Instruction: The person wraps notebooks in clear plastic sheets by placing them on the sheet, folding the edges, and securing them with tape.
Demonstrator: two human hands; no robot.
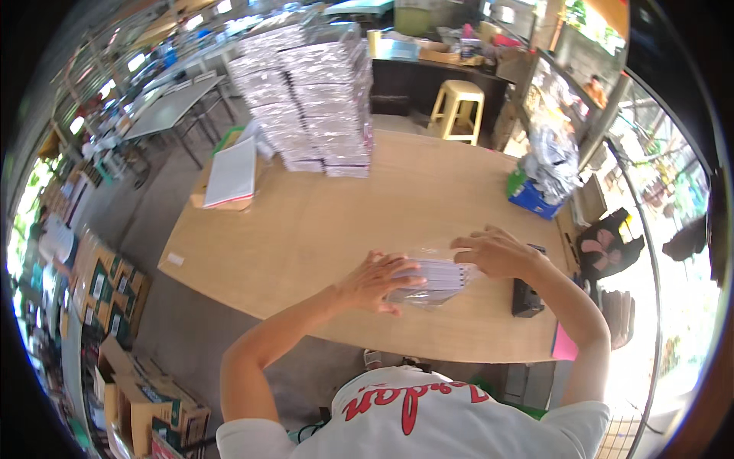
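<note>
Near the table's front edge lies a small pack of pale paper pads or booklets, loosely covered in clear plastic film. My left hand spreads its fingers over the left end of the pack, touching it. Above the pack's right end is my right hand, its fingers stretched out to the left with nothing visible in them. Whether that hand touches the film I cannot tell. Just beside my right forearm stands a black device, partly hidden by the arm; its kind is not clear.
Tall stacks of plastic-wrapped packs stand at the table's back. White sheets lie at the far left. A blue box with crumpled clear plastic sits at the right. A yellow stool is beyond; cardboard boxes stand lower left.
</note>
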